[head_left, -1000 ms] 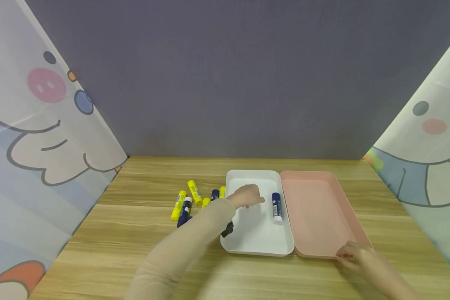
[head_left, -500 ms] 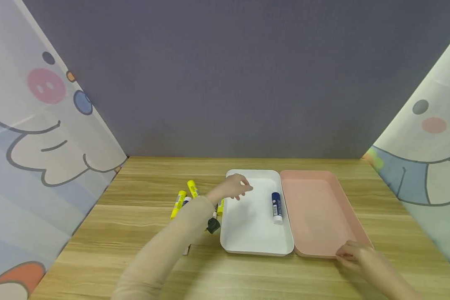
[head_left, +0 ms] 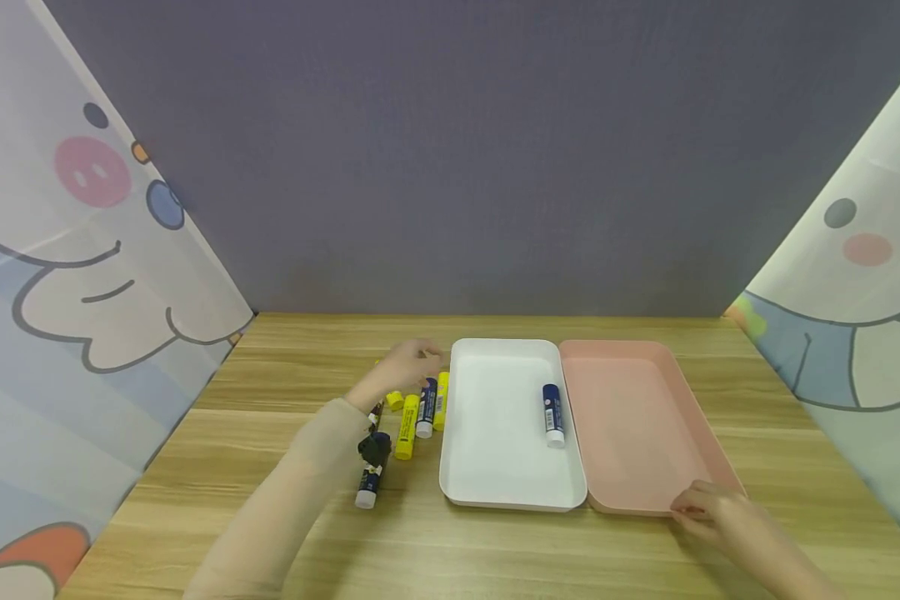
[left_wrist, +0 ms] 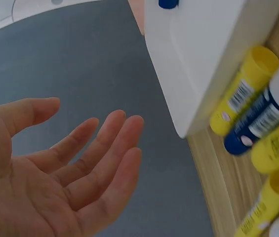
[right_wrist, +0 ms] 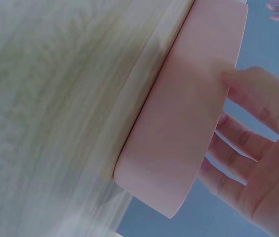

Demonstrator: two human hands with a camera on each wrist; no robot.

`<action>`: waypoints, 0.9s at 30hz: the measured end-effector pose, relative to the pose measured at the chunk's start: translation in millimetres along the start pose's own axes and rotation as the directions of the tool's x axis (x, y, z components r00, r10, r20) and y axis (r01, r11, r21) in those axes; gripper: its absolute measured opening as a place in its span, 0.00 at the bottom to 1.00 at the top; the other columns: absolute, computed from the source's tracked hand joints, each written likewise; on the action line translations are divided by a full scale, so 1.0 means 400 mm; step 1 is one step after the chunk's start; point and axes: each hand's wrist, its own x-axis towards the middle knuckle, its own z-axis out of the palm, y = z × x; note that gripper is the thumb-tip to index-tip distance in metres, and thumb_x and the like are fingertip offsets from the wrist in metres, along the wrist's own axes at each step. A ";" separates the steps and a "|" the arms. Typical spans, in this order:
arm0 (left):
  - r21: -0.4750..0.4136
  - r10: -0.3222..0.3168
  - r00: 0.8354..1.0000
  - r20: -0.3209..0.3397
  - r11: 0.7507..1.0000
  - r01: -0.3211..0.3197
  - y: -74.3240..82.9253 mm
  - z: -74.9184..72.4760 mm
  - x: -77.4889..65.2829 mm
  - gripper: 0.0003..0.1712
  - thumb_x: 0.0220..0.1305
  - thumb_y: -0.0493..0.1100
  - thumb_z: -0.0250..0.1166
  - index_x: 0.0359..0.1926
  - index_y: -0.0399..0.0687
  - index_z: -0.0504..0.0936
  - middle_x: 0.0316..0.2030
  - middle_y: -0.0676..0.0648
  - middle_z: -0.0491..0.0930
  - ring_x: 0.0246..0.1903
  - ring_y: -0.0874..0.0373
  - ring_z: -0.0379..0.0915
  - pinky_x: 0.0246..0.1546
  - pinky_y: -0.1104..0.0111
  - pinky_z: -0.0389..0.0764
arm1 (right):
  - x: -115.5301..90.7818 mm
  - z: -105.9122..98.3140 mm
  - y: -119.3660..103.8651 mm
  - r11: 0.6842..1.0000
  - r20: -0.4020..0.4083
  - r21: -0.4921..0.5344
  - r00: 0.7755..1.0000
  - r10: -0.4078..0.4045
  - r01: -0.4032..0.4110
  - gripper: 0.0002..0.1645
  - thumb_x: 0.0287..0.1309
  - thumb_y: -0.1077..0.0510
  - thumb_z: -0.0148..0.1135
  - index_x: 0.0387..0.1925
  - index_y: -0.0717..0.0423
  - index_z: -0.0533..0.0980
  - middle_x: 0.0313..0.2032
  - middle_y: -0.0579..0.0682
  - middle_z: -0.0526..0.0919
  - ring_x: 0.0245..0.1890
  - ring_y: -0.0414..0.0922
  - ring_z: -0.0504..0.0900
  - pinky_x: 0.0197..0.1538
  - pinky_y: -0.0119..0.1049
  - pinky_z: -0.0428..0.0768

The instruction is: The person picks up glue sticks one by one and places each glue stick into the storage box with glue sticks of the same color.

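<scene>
Fingers spread and slightly bent, my left hand (head_left: 397, 372) hovers over several yellow and navy glue sticks; its palm holds nothing in the left wrist view. Among them are a yellow glue stick (head_left: 407, 427), a navy glue stick (head_left: 426, 408) with a white end, and another navy one (head_left: 369, 492) nearer the front. The hand and sleeve partly hide others. In the white tray (head_left: 495, 475) lies one navy glue stick (head_left: 552, 415). My right hand (head_left: 720, 521) pinches the front rim of the pink tray (right_wrist: 179, 118), thumb outside, fingers over the inner side.
The two trays stand side by side on the wood-grain table (head_left: 217, 467), long sides touching. A dark grey panel (head_left: 487, 167) rises behind the table's back edge. Cartoon-printed curtains (head_left: 120, 275) close off both sides.
My left hand has moved left from above the white tray to over the loose glue sticks. The right hand stays at the pink tray's rim, and the navy glue stick in the white tray lies still.
</scene>
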 end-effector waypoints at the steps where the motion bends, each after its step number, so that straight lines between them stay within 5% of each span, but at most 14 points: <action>1: -0.005 0.004 1.000 0.000 1.000 -0.004 -0.011 -0.009 -0.004 0.22 0.64 0.44 0.51 0.54 0.32 0.68 0.39 0.35 0.75 0.30 0.50 0.76 0.29 0.66 0.78 | 0.000 0.000 0.000 1.000 0.004 0.005 1.000 0.003 -0.003 0.08 0.43 0.52 0.67 0.19 0.46 0.75 0.22 0.30 0.72 0.23 0.28 0.75 0.24 0.15 0.68; 9: -0.011 -0.007 0.999 -0.043 1.000 0.007 -0.082 -0.065 -0.042 0.24 0.65 0.43 0.49 0.54 0.27 0.66 0.36 0.35 0.76 0.28 0.49 0.76 0.28 0.64 0.78 | 0.000 0.001 0.003 0.999 0.007 0.044 1.000 -0.011 0.010 0.12 0.32 0.64 0.71 0.19 0.47 0.75 0.22 0.30 0.71 0.23 0.27 0.75 0.25 0.14 0.69; 20: -0.027 -0.075 0.989 -0.125 0.997 0.072 -0.180 -0.094 -0.062 0.24 0.65 0.43 0.48 0.55 0.26 0.65 0.41 0.30 0.74 0.35 0.41 0.75 0.34 0.55 0.77 | 0.000 0.000 0.004 1.000 0.014 0.030 1.000 0.000 0.000 0.08 0.40 0.56 0.69 0.19 0.47 0.75 0.22 0.30 0.71 0.23 0.27 0.75 0.25 0.14 0.69; 27: -0.038 -0.105 0.984 -0.144 0.994 0.100 -0.219 -0.105 -0.077 0.24 0.65 0.43 0.48 0.54 0.26 0.66 0.39 0.30 0.74 0.31 0.44 0.74 0.35 0.57 0.78 | 0.001 -0.001 0.002 1.000 0.025 0.017 1.000 0.013 -0.014 0.08 0.40 0.56 0.69 0.20 0.46 0.75 0.22 0.30 0.71 0.24 0.28 0.75 0.26 0.14 0.69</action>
